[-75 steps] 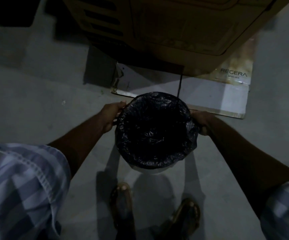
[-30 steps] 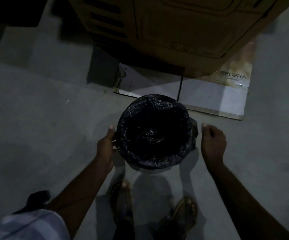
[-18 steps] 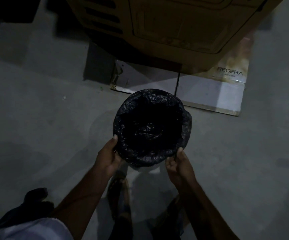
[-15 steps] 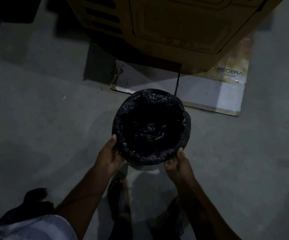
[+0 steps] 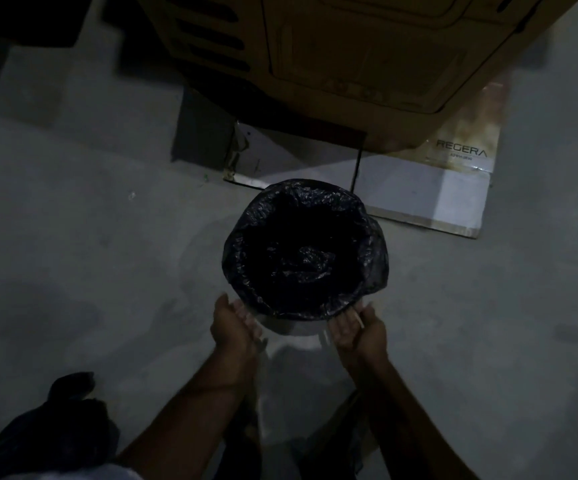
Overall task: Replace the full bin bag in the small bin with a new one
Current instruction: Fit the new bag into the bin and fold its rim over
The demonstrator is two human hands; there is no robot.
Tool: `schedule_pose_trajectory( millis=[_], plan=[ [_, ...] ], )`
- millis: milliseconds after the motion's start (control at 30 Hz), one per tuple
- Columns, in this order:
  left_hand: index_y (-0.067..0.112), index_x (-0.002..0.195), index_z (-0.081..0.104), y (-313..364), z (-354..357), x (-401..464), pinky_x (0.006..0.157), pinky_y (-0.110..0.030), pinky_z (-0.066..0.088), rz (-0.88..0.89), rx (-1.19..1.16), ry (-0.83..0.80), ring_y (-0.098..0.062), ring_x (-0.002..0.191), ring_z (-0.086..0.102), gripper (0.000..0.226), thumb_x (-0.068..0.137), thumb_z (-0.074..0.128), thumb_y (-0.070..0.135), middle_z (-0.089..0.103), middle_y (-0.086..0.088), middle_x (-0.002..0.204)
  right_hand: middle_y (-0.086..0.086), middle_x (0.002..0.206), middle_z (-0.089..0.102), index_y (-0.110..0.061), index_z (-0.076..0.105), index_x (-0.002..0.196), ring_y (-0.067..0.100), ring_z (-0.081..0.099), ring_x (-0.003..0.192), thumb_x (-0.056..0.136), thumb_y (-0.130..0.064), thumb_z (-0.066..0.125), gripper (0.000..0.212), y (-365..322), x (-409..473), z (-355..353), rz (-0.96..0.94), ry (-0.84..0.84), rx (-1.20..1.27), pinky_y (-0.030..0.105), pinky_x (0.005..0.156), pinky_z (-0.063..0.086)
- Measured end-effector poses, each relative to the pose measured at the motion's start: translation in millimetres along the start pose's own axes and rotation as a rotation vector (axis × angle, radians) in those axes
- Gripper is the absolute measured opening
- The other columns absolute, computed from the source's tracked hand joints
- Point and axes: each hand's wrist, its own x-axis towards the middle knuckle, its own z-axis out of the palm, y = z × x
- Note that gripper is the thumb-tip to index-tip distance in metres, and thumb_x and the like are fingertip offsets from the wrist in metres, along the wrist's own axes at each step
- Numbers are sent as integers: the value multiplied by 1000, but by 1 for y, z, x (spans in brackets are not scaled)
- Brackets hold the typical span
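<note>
On concrete floor, small bin (image 5: 292, 329) w/ crinkly black bag (image 5: 303, 249) over rim, both hands' grip prob. loose, can't tell.

"REGERA" printed on flattened cardboard (image 5: 460, 188) on floor (smaller line beneath unreadable).
</note>
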Motion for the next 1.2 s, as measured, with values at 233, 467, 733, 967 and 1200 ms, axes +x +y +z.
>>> schedule_pose_trajectory(
  millis=[233,467,733,967,1200],
  plan=[
    [13,119,67,-12,-1,5,108,-42,47,-142,-197,-275,-24,113,65,24,98,62,25,69,-7,118,-11,128,69,-14,67,99,28,65,121,98,-26,60,14,30,-15,-3,27,-223,44,38,109,45],
    [10,126,62,-10,-3,20,106,-42,46,-153,-246,-239,-25,112,64,25,105,53,19,66,-10,125,4,110,74,-13,67,115,19,64,109,107,-20,44,26,24,6,9,91,-71,74,33,109,42],
    [17,111,72,-13,-8,30,83,-35,52,-111,66,-211,-18,92,64,21,100,54,12,72,-7,111,3,102,71,-12,66,112,19,65,93,102,-15,56,14,-9,37,-7,45,27,-351,33,79,55],
    [13,130,65,36,1,21,81,-34,54,451,131,28,-20,95,66,29,103,57,19,68,-1,107,7,125,69,-21,68,126,28,67,113,89,-24,61,37,-71,47,-3,-756,236,-663,53,98,56],
    [15,120,72,61,12,24,80,-35,54,161,189,-305,-27,108,63,25,99,63,25,72,-6,116,9,105,79,-21,82,99,33,72,106,85,-1,64,30,-86,28,65,-620,-26,-707,49,91,61]
  ],
)
